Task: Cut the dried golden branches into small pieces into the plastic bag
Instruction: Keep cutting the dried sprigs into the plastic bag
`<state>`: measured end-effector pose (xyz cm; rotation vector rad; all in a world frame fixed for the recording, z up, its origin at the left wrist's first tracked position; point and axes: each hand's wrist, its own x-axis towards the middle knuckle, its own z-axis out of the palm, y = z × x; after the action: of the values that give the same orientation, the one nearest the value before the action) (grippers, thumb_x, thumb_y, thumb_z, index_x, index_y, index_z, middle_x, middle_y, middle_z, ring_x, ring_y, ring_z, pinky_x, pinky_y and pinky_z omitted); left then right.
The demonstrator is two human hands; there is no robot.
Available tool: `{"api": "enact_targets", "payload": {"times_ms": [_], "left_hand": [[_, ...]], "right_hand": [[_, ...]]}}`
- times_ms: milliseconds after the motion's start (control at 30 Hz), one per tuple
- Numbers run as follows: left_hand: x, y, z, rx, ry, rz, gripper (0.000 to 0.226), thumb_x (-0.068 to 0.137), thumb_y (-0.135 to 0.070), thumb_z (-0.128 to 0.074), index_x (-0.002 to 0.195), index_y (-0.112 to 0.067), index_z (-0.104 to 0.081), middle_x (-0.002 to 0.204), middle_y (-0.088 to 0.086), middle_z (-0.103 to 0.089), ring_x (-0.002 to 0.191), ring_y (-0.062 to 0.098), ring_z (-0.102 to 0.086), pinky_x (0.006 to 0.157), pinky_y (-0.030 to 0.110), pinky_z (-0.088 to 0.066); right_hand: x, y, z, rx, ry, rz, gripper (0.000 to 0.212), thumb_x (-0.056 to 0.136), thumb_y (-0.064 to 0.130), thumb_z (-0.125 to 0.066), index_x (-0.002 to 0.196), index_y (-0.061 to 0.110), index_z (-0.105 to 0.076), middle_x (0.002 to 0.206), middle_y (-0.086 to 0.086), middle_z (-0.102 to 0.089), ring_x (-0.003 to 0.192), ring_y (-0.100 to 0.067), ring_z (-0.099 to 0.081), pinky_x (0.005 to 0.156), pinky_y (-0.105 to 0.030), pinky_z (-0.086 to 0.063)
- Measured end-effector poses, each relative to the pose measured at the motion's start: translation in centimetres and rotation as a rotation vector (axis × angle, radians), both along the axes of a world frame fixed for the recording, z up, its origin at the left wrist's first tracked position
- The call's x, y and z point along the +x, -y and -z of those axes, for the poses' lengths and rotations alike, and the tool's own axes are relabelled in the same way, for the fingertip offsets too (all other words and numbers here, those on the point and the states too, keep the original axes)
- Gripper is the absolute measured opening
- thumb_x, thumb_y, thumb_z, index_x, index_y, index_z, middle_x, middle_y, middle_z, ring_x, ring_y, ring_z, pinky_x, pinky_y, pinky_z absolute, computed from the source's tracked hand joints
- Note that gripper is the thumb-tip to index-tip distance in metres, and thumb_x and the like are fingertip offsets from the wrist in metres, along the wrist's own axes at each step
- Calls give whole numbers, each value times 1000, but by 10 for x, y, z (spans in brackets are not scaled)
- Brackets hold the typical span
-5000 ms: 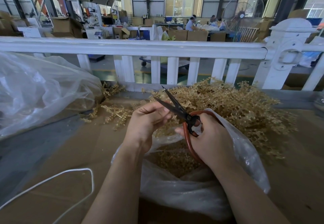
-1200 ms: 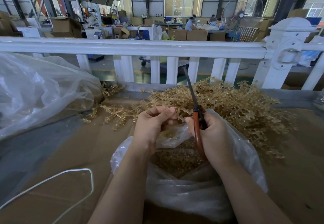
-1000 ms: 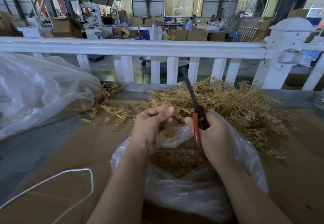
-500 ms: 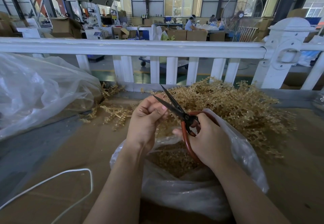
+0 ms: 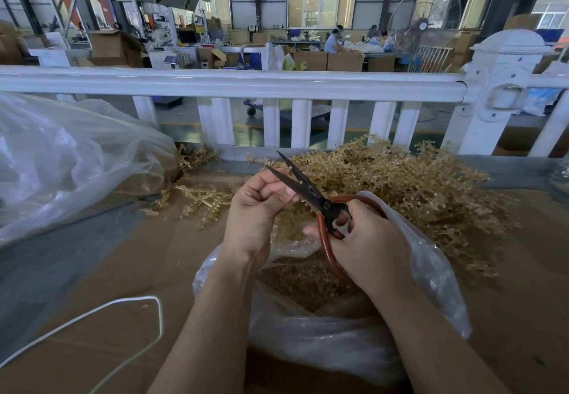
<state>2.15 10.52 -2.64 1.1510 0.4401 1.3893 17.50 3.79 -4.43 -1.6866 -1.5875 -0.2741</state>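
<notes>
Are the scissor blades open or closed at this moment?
Open. The two dark blades of the scissors spread into a V beside the left hand, tips apart; the right hand grips the red handles.

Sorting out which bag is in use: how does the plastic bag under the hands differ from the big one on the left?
The plastic bag under the hands stands open at the top, showing cut golden pieces inside; the big bag on the left lies slumped on its side. The near one is smaller and whitish; the left one is larger. Both are thin, clear, crinkled plastic.
</notes>
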Motion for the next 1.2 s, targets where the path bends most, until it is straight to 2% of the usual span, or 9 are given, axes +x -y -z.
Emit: {"api": "enact_targets", "payload": {"times_ms": [233,367,533,700,767,900,1033,1200], "left_hand": [[-1,-1,1,-5,10,20,13,75,-4,-67,88,-7,-67,74,0,-72,69,8,-66,70,18,-53],[-2,-1,0,-31,6,35,10,75,-6,-68,83,-10,-69,76,2,-72,69,9,-66,69,18,-53],[-2,-3,1,-82,-9,10,15,76,-14,-69,90,-9,-69,76,3,-73,67,8,-67,66,17,-53],[-3,-3,2,-24,-27,17,5,79,-14,-67,81,-14,-71,73,1,-69,66,8,-62,67,18,-52],[-3,-3,2,12,-47,2,9,80,-14,-66,76,-19,-72,70,-1,-67,66,7,-60,69,18,-51],[-3,-4,3,21,-41,-9,7,81,-13,-65,78,-16,-71,69,0,-66,67,9,-59,70,18,-51],[-2,-4,4,35,-57,4,6,83,-14,-65,85,-9,-66,69,0,-65,67,9,-58,70,19,-50],[-1,-4,4,64,-119,-25,8,91,-2,-61,90,-8,-65,73,3,-67,71,13,-59,78,28,-50]], "right_hand": [[-1,0,0,23,-2,5,56,73,72,-69,65,23,-44,52,18,-37,47,8,-32,46,-10,-16],[0,0,0,47,-43,-22,58,72,79,-56,66,22,-46,52,18,-39,46,6,-33,47,-10,-18],[2,-3,3,42,-36,-41,60,73,77,-59,69,18,-57,61,14,-59,52,-4,-50,47,-16,-37],[2,-2,-1,-37,-52,-66,67,70,87,-47,79,22,-60,69,14,-63,62,-2,-55,50,-9,-33],[2,-2,-1,-54,-48,-65,72,67,90,-40,81,23,-61,72,14,-64,65,-3,-57,51,-8,-34],[2,-2,-1,-65,-46,-60,72,67,90,-43,82,22,-61,73,13,-65,68,-4,-60,54,-16,-45],[1,-1,-1,-58,-99,-72,62,68,85,-51,80,24,-57,68,17,-60,63,2,-54,51,-8,-33],[3,-3,0,-30,-113,-75,61,68,84,-52,75,23,-54,61,16,-56,57,4,-52,48,-9,-30]]}}
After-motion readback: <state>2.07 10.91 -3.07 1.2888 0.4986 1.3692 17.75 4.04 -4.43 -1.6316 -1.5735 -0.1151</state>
